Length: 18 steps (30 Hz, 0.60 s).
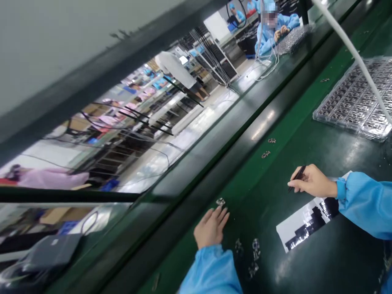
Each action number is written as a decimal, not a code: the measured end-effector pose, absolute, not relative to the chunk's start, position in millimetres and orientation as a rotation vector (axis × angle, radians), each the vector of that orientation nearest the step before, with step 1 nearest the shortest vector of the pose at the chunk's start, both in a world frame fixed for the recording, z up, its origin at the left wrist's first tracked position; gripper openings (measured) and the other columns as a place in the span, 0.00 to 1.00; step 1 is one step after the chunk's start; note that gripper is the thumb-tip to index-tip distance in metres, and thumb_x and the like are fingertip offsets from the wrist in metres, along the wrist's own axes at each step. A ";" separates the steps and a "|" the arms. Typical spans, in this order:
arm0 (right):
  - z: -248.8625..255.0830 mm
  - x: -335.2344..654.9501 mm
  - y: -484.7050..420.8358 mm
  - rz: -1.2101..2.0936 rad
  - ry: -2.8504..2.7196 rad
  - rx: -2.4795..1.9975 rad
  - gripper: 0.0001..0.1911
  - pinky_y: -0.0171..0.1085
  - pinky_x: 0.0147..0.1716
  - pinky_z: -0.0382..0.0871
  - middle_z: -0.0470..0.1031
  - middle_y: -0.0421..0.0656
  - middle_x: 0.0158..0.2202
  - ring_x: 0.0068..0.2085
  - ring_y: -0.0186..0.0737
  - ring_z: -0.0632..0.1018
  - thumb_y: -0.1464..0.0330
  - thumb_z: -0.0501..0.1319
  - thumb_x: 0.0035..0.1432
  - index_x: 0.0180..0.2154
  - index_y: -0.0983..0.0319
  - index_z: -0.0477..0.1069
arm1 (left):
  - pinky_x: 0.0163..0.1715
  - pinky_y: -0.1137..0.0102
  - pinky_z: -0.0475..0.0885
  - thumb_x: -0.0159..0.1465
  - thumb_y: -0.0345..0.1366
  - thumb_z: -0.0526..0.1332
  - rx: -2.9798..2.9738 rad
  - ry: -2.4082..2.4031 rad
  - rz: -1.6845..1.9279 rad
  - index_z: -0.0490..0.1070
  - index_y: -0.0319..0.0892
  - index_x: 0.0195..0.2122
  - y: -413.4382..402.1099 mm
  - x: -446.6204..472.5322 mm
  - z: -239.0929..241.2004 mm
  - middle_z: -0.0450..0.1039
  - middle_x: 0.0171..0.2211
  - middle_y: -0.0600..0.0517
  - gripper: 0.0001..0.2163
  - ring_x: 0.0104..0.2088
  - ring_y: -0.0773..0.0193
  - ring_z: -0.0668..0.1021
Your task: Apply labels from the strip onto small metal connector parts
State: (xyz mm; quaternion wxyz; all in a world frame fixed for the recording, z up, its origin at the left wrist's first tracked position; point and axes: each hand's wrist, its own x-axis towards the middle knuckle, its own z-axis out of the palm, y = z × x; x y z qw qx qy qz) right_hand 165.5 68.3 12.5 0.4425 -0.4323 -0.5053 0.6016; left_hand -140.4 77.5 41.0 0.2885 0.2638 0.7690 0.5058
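Observation:
My left hand lies flat on the green belt, fingers stretched toward a small metal part at its fingertips. My right hand grips black tweezers, tips pointing down-left, above a white sheet with black stickers. Both arms wear blue sleeves. Several small metal parts lie just right of my left wrist.
A clear tray of small parts sits at the right, crossed by a white hose. Two loose parts lie on the belt's edge. Another person in blue works far up the line. A window on the left shows a workshop.

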 end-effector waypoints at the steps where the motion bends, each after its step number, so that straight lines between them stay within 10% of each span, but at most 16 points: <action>1: 14.5 167.1 67.3 1.529 -1.263 -1.065 0.16 0.31 0.21 0.69 0.72 0.41 0.19 0.22 0.33 0.75 0.60 0.66 0.45 0.27 0.67 0.70 | 0.32 0.66 0.74 0.49 0.24 0.65 0.726 2.139 1.346 0.70 0.37 0.30 73.5 -144.8 41.0 0.73 0.25 0.52 0.08 0.27 0.63 0.77; 18: -0.4 149.6 38.0 1.904 -1.466 -1.060 0.15 0.32 0.21 0.69 0.69 0.38 0.19 0.23 0.36 0.76 0.62 0.69 0.41 0.24 0.65 0.66 | 0.24 0.71 0.65 0.65 0.36 0.50 2.352 1.854 0.192 0.68 0.41 0.52 -91.4 0.8 -0.2 0.71 0.30 0.48 0.16 0.28 0.62 0.74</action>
